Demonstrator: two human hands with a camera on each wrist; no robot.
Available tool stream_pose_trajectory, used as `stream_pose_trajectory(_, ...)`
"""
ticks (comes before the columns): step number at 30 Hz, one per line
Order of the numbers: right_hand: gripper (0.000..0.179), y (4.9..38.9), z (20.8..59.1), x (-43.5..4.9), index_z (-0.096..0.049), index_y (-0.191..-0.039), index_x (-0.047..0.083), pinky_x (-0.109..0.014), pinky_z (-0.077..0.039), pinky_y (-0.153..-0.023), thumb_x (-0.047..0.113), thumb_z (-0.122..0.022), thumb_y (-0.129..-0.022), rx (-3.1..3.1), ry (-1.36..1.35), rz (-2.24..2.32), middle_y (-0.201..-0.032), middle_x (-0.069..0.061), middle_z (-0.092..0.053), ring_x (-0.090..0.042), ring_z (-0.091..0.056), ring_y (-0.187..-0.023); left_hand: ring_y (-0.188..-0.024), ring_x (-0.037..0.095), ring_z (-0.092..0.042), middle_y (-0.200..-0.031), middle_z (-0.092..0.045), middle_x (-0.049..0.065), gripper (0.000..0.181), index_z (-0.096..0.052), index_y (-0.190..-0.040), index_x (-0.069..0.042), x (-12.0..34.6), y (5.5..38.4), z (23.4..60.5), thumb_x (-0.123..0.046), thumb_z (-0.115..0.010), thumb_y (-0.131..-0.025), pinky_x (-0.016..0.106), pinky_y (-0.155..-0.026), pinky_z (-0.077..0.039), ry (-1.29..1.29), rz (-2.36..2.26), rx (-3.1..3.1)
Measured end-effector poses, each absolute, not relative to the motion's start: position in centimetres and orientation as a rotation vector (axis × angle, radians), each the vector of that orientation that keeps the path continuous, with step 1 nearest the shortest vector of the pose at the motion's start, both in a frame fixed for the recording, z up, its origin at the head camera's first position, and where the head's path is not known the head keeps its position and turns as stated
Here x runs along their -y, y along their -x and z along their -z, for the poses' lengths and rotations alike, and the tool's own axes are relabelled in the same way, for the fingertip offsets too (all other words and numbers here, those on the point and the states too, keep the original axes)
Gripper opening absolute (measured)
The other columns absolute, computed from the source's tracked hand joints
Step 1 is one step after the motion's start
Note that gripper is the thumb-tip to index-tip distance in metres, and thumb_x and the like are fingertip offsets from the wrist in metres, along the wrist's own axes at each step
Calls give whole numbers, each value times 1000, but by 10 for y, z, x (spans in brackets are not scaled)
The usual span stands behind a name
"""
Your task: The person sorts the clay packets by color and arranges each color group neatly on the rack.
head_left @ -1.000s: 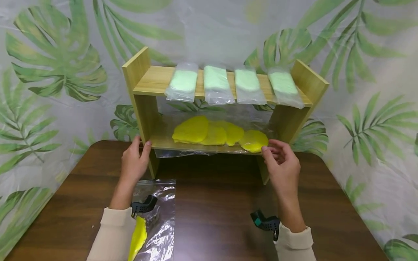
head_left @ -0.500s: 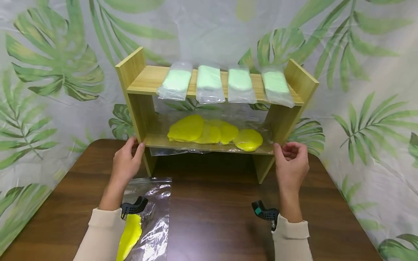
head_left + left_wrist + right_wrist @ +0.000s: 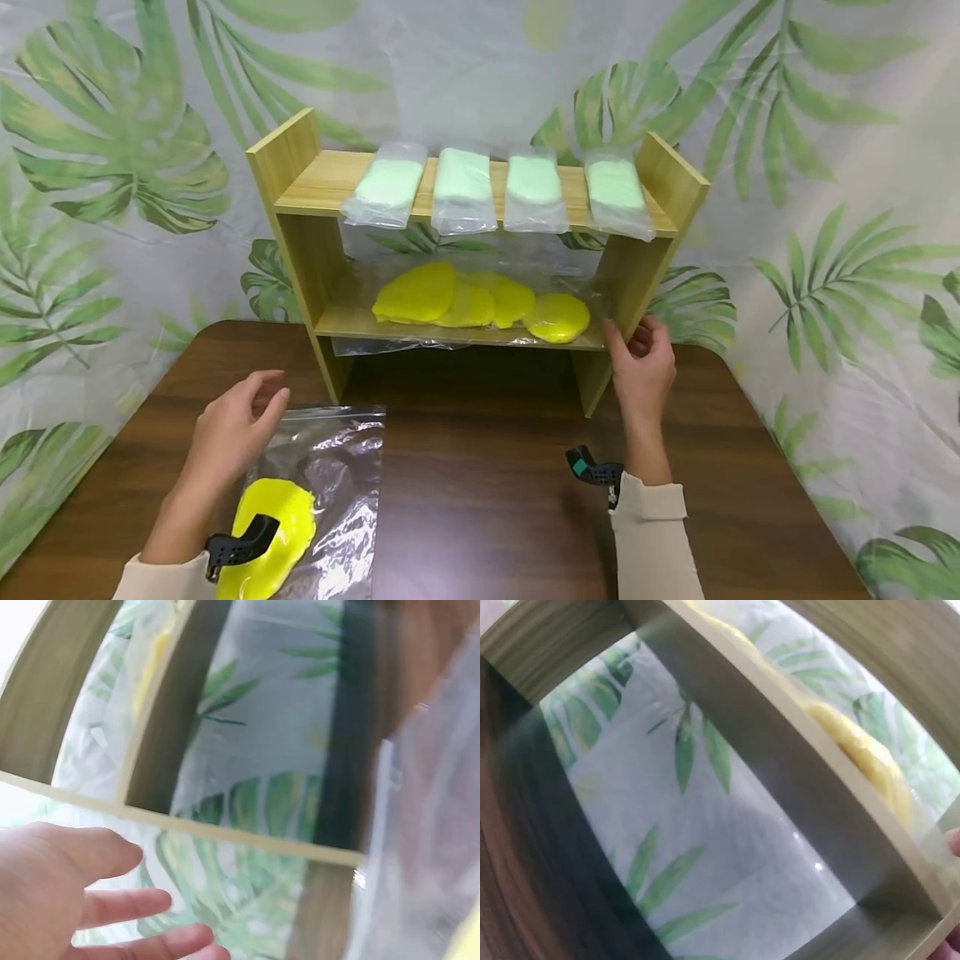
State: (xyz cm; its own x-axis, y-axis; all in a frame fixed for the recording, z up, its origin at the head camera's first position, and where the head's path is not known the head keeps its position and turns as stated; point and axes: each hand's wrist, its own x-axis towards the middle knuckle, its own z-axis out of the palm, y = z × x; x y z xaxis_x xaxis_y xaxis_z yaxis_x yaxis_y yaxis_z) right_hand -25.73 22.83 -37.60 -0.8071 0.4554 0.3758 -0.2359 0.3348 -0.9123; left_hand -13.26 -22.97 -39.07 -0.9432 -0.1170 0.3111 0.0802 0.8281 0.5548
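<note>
A small two-tier wooden shelf [image 3: 330, 320] stands on the brown table. My right hand [image 3: 643, 365] grips its right side panel, thumb at the front edge and fingers curled round the outside; the right wrist view catches only parts of them. My left hand [image 3: 234, 425] is apart from the shelf, fingers loosely bent and holding nothing. Below it lies a clear zip bag [image 3: 341, 492] with a flat yellow piece [image 3: 281, 525] in it, partly covered by my wrist and its camera. On the shelf's lower board, yellow pieces [image 3: 416, 293] in clear bags overlap in a row.
Several pale green packets [image 3: 463, 179] in clear wrap lie along the top board, their ends hanging over its front edge. Bag plastic [image 3: 397, 343] droops below the lower board. A leaf-print cloth [image 3: 817, 275] hangs behind the brown table [image 3: 465, 500].
My left hand has let go of the shelf's left side and come down towards the bag. My right hand has moved from the rightmost yellow piece onto the shelf's right side panel.
</note>
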Motion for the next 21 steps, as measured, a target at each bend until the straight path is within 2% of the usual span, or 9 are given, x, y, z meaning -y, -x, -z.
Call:
stream_pose_trajectory(6,41,263,384,-224,-66,-115,11,-20,-47,-77,41,-68,-88,1994,181,-1525,-105,-3,-67,-7,-61,-90,-99,42,-61,-118,-61,26,52,-51,-132,1,247,100,407,-40,-48,-100,60,-73,-42,-125,765,2879)
stream_pose_trajectory(11,34,264,388,-222,-65,-111,9,-20,-47,-75,35,-68,-89,1960,178,-1518,-100,-3,-66,-6,-61,-86,-100,44,-60,-119,-58,30,55,-50,-131,4,255,80,420,-40,-51,-98,59,-70,-42,-192,739,2933)
stream_pose_trajectory(16,31,265,390,-223,-64,-108,7,-20,-46,-72,31,-69,-89,1933,185,-1502,-95,0,-64,-7,-60,-82,-100,46,-58,-116,-58,31,70,-44,-133,8,260,70,428,-50,-53,-95,58,-69,-42,-304,758,3052)
stream_pose_trajectory(18,31,265,391,-223,-64,-107,7,-21,-46,-72,31,-69,-88,1924,189,-1504,-94,0,-64,-7,-60,-82,-98,45,-59,-113,-60,30,78,-42,-133,9,261,67,430,-57,-53,-93,57,-68,-43,-362,770,3110)
stream_pose_trajectory(21,31,265,392,-224,-64,-106,7,-21,-46,-72,32,-69,-89,1918,190,-1502,-93,0,-64,-8,-60,-82,-85,38,-61,-105,-63,25,90,-40,-132,13,260,64,432,-64,-54,-88,52,-65,-45,-440,786,3185)
